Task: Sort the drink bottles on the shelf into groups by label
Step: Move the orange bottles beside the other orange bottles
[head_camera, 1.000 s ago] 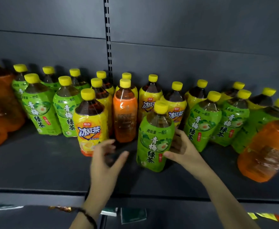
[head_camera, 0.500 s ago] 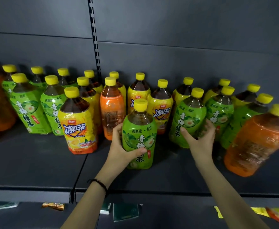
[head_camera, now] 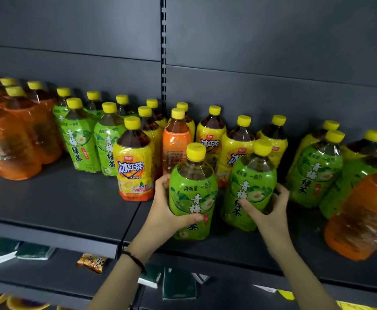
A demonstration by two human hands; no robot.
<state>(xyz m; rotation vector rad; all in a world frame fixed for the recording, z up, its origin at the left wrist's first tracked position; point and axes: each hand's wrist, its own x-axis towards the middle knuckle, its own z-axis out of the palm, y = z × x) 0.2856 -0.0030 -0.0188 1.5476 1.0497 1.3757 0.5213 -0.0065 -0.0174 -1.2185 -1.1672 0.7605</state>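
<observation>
Yellow-capped drink bottles stand on a dark shelf [head_camera: 60,206]. My left hand [head_camera: 167,211] is wrapped around a green-label bottle [head_camera: 193,193] near the shelf's front. Just to its right, my right hand [head_camera: 270,211] grips a second green-label bottle [head_camera: 250,186], which tilts a little. A yellow-label bottle [head_camera: 135,162] stands in front at the left of my hands. Behind are an orange-label bottle [head_camera: 175,144] and more yellow-label bottles [head_camera: 236,148]. Green-label bottles stand at the left [head_camera: 80,139] and at the right [head_camera: 314,171].
Several orange-label bottles [head_camera: 15,142] are grouped at the far left. A large orange-label bottle [head_camera: 361,215] leans close at the right edge. Bare shelf lies in front at the left. A lower shelf [head_camera: 49,271] holds small dark packets [head_camera: 178,285] and a snack pack [head_camera: 92,261].
My right hand has closed on a second green-label bottle and drawn it forward beside the one in my left hand. The view has shifted left.
</observation>
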